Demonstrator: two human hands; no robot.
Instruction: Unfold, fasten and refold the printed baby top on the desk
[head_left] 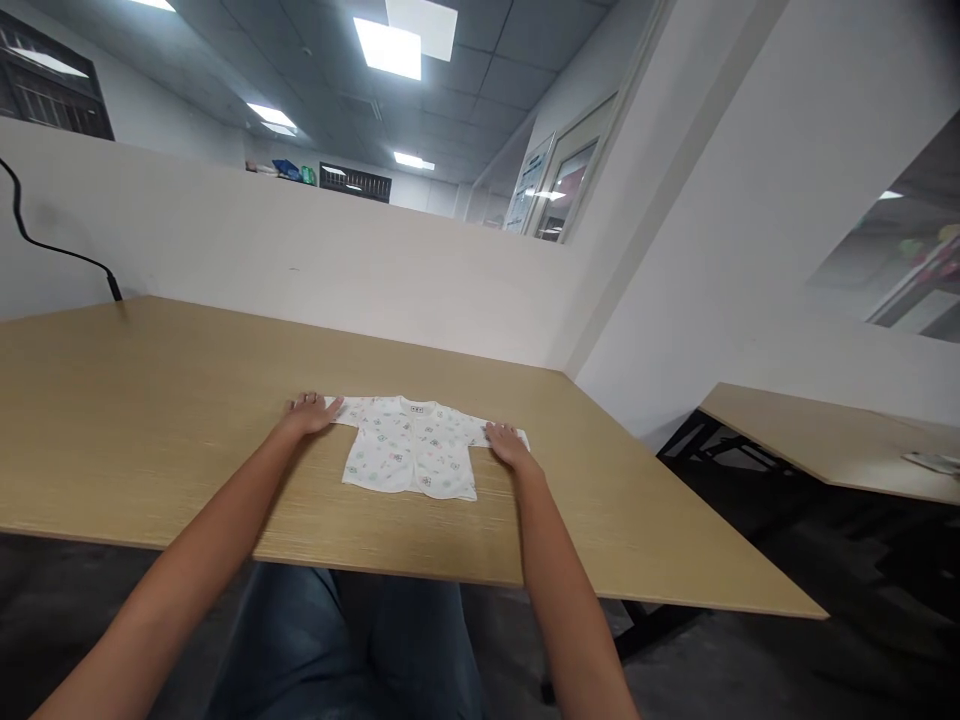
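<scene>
A small white baby shirt with a scattered coloured print lies flat on the wooden table, its front facing up and its sleeves spread to both sides. My left hand rests at the end of the left-hand sleeve, palm down, with thumb and fingers apart. On the other sleeve, near its cuff, my right hand lies with its fingers stretched over the cloth. Both hands are open and press on the fabric rather than wrapping round it. The cuff on the left is partly hidden under my fingers.
The light wood tabletop ends at a front edge just above my legs. A white partition stands behind it. A black cable hangs at the far left. To the right is a second table.
</scene>
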